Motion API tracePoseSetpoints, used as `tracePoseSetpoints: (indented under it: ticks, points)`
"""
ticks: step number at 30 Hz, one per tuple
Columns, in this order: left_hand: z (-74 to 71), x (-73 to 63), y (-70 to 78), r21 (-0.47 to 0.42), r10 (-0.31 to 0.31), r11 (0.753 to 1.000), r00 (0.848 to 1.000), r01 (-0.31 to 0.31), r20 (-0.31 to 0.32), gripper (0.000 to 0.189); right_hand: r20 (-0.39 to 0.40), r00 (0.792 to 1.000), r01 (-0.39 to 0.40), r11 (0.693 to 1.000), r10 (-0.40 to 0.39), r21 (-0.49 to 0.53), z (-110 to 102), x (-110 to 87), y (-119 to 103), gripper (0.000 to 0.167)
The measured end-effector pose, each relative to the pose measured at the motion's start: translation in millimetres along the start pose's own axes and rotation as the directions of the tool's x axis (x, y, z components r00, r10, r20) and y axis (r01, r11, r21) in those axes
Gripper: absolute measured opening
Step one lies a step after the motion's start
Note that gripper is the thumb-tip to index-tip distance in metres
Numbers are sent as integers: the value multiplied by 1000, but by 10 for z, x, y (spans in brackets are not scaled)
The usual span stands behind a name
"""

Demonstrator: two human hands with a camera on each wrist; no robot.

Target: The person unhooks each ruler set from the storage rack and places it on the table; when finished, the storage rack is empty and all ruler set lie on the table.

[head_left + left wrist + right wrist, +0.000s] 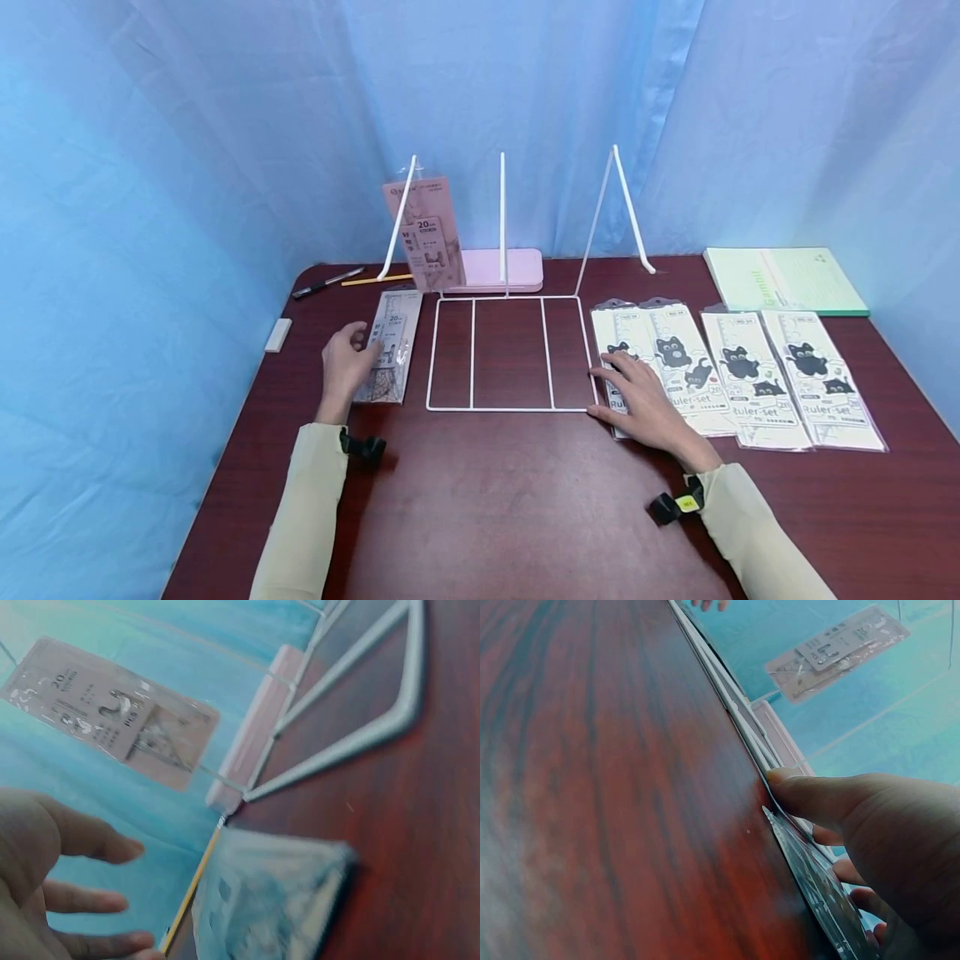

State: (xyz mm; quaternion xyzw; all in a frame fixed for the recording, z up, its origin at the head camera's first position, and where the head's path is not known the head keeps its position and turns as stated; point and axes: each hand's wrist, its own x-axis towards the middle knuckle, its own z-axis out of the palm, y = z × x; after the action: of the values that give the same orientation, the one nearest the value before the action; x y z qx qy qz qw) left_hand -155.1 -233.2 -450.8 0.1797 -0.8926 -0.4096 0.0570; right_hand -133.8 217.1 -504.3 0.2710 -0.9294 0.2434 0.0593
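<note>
My left hand [348, 364] is held over the left edge of a grey ruler set pack [397, 337] lying on the table. In the left wrist view its fingers [86, 896] are loosely bent, with a gap between them and that pack. A pink ruler set pack [427, 242] hangs from the left arm of a white wire rack [510, 409]. My right hand [637, 396] rests at the rack's front right corner, thumb touching the wire. Its other fingers spread over the nearest cat-print ruler set pack [624, 321].
More cat-print ruler set packs [813, 367] lie at the right. Behind them is a green notepad [787, 279]. A pink case [525, 268] stands behind the rack. A pen [327, 283], a yellow pencil [367, 281] and a white eraser [278, 335] lie at the left. Blue curtains [300, 125] enclose the table.
</note>
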Motion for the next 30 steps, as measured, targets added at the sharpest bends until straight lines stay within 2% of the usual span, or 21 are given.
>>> tracePoseSetpoints:
  ticks: [5,9,13,20,30]
  points:
    - [16,53,121,-131,37,991,999,-34,22,51,-3,1000,7,1000,-7,-3,-3,4,-1,61]
    - [54,122,199,-254,41,967,996,-20,78,55,-7,1000,9,1000,-9,-6,-4,7,-2,61]
    - [99,196,249,-334,48,942,991,-3,126,55,-4,1000,7,1000,-7,-4,1,7,-2,61]
    - [165,303,339,-420,63,908,989,-3,130,52,7,1000,2,1000,-2,-5,3,3,-8,61]
    - [273,498,494,-558,130,829,985,-45,114,51,-1,1000,6,1000,-6,-3,-10,1,-14,61]
